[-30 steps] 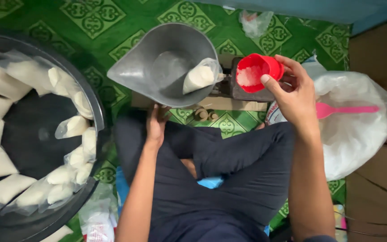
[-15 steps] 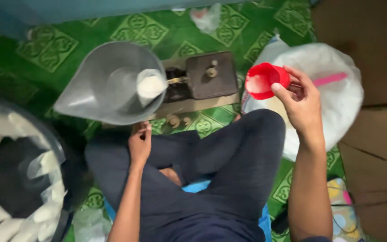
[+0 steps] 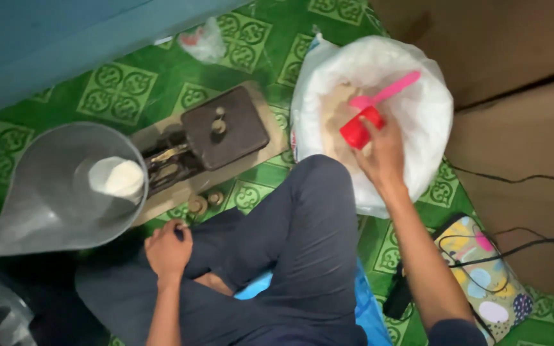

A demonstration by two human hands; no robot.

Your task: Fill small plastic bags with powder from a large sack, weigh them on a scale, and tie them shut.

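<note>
The right hand point(image 3: 383, 150) is now reaching down into the big white sack point(image 3: 418, 122) on the right, its fingers closed around the red cup point(image 3: 361, 128), which is dipping into the pale grains inside; a second ago that cup was being held up beside the scale, part full, so it has been carried away from the pan and back to the sack. This reads as the person going back for another scoop, which suggests the bag on the scale is not yet up to weight. A pink spoon point(image 3: 389, 90) is lying in the sack just beyond the cup. The left hand point(image 3: 168, 247) is resting loosely curled on the left knee, holding nothing that can be made out, much as it was before. On the grey pan point(image 3: 40, 198) at the left, a small clear bag point(image 3: 118, 179) of white grains is standing open, untouched. The dark scale point(image 3: 219, 131) is sitting between pan and sack on the green patterned floor point(image 3: 117, 90), with small round brass weights point(image 3: 205, 202) near its base. A patterned pouch point(image 3: 482, 275) with black cables is lying near the right arm.
</note>
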